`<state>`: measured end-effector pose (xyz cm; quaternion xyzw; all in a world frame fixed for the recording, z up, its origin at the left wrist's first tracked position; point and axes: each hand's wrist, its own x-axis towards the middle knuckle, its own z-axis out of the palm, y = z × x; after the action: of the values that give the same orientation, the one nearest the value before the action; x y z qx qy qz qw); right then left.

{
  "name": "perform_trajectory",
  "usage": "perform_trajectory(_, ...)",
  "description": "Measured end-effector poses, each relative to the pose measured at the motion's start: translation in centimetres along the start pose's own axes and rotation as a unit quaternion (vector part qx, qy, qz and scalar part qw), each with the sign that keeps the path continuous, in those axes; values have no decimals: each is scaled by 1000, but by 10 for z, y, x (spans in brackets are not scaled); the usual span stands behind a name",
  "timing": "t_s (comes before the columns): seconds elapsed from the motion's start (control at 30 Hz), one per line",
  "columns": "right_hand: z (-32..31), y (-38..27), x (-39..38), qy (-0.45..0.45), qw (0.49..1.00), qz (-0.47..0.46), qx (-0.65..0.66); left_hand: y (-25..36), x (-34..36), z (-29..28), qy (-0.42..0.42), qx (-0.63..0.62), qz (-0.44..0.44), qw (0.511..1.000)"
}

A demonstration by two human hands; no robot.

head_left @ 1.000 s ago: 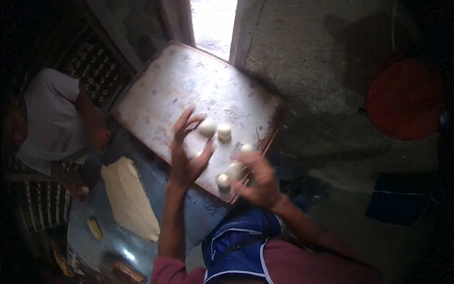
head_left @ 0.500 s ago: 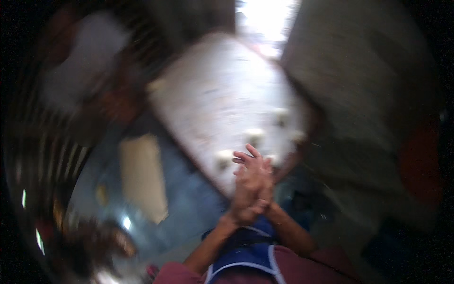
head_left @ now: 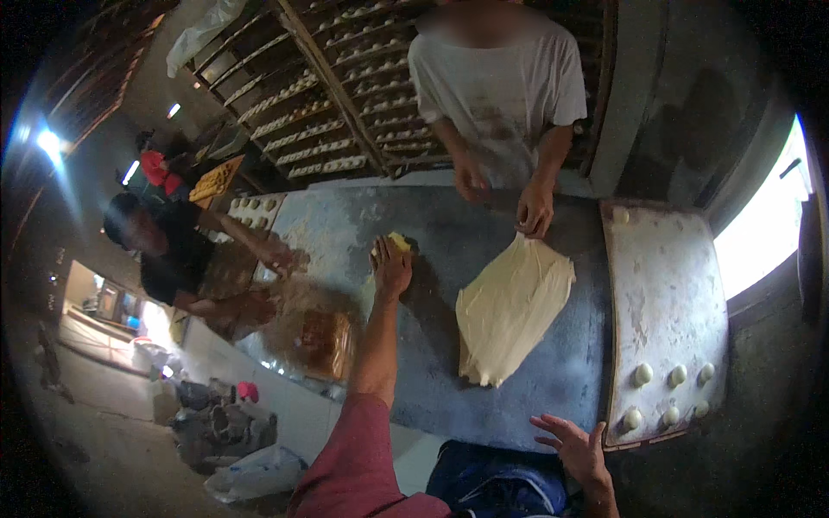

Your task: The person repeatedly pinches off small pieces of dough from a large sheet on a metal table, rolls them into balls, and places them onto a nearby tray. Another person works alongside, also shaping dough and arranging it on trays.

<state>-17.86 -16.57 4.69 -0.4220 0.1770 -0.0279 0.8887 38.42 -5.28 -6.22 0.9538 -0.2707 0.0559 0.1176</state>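
My left hand [head_left: 393,268] stretches far across the grey worktop [head_left: 414,345], its fingers closed over a small yellow piece [head_left: 401,241]. Most of that piece is covered by the hand, so its kind is unclear. By the near right edge, my right hand [head_left: 580,451] holds nothing, its fingers apart. Between my hands and slightly farther off lies a wide, stretched sheet of pale dough [head_left: 518,302]. A co-worker's hand [head_left: 535,211] grips the far end of this dough. Several round dough balls [head_left: 677,375] sit on a pale board [head_left: 635,319] at the right.
Another co-worker's hands [head_left: 276,259] are over the floury left part of the worktop. A brown block in clear plastic [head_left: 324,341] lies near my left forearm. Behind the person in the white shirt [head_left: 501,95] stands a rack [head_left: 332,99] filled with dough pieces.
My hands were together over the board and have parted; the left now reaches onto the yellow piece. The view has swung left toward the worktop, and the co-worker now lifts the dough's far end.
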Motion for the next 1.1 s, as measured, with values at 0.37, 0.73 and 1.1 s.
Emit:
perform_trajectory(0.37,110,73,213,31,960,-185,-209,90,-343,-68,-168,-759,-6,629)
perform_trajectory(0.73,98,70,65,-119,982,-54,-134,109,-228,-51,-118,-498,-19,859)
perform_trajectory(1.1,47,85,175,102,959,132,229,128,-312,-91,18,-344,195,918)
